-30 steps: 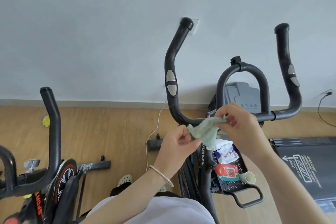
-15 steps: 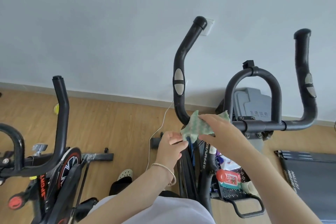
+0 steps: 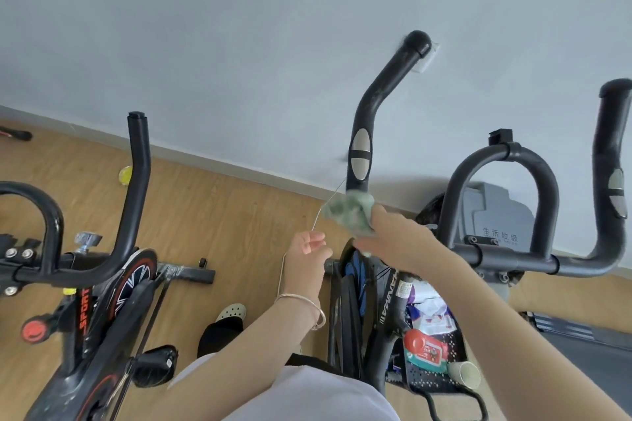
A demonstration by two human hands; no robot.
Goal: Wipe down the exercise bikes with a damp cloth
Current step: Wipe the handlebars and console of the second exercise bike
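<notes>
A black exercise bike stands in front of me, its left handlebar [image 3: 362, 133] rising toward the wall. My right hand [image 3: 400, 243] grips a green-and-white cloth [image 3: 349, 212] and holds it against the lower bend of that handlebar, below the grey grip sensor. My left hand [image 3: 307, 249] hangs just left of the bar with loosely curled fingers and holds nothing. The right handlebar [image 3: 612, 181] and the centre loop bar [image 3: 499, 161] are untouched. A second black-and-red exercise bike [image 3: 102, 284] stands at the left.
A white cable [image 3: 318, 219] hangs from a wall socket past my left hand. The bike's tray [image 3: 424, 383] holds a wipes pack, a paper cup and packets. A treadmill [image 3: 588, 352] lies at the right. A grey bin stands behind the bars. My foot in a white clog rests on the wooden floor.
My left hand has let go of the cloth and dropped away. My right hand carried the cloth up onto the left handlebar's lower bend. The view shifted left.
</notes>
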